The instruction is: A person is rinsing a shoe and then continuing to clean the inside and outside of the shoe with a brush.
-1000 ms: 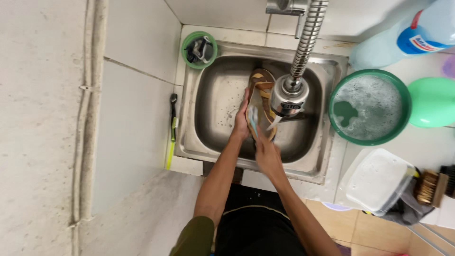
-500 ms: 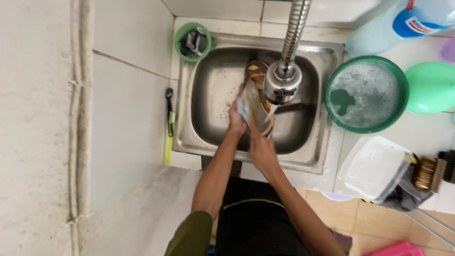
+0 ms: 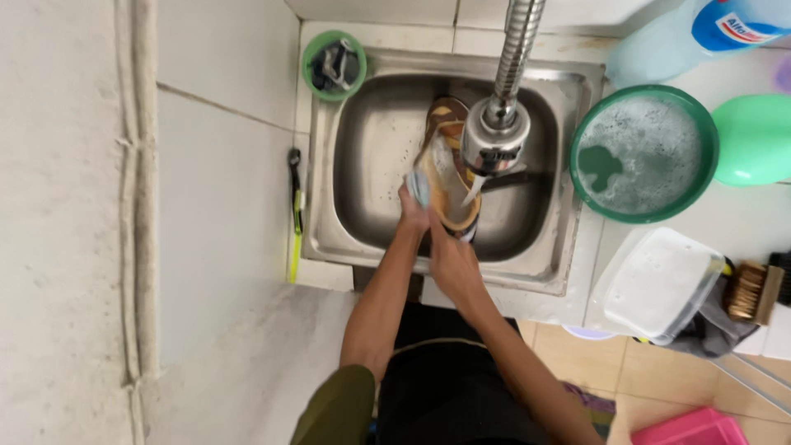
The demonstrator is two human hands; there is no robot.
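A brown and tan sandal [image 3: 446,130] lies lengthwise in the steel sink [image 3: 368,156], its middle under the metal faucet head [image 3: 493,145]. My left hand [image 3: 411,208] presses a small pale blue scrubbing thing [image 3: 418,183] against the sandal's left edge. My right hand [image 3: 451,259] grips the near end of the sandal at the front of the basin. Water runs from the faucet onto the sandal. The faucet hides part of the sandal.
A green basin of soapy water [image 3: 643,153] and a light green bowl [image 3: 755,137] stand right of the sink, with a blue bottle [image 3: 688,33] behind. A clear lidded box [image 3: 659,284], a wooden brush [image 3: 749,290], a small green cup [image 3: 332,64] and a yellow-handled tool [image 3: 294,224] lie around.
The view has shifted slightly toward the sink. My left hand with the blue scrubbing thing has slid a little along the sandal's left side. My right hand keeps its hold.
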